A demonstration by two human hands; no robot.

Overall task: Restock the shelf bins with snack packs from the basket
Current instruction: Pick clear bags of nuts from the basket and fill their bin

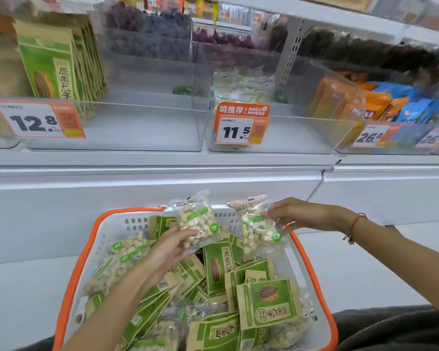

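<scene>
You are gripping one clear nut pack [197,222] in your left hand [168,249] and another clear pack [259,228] in your right hand [298,213], lifting both above the basket [86,249], probably for the far 11.5 bin [276,133].

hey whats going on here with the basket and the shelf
A person is restocking. The left hand holds a clear nut pack and the right hand pinches another clear nut pack, both lifted just above the orange-rimmed basket. The basket is still full of green seed packs and more nut bags. The clear bin tagged 11.5 holds only a few matching packs at the back.
</scene>
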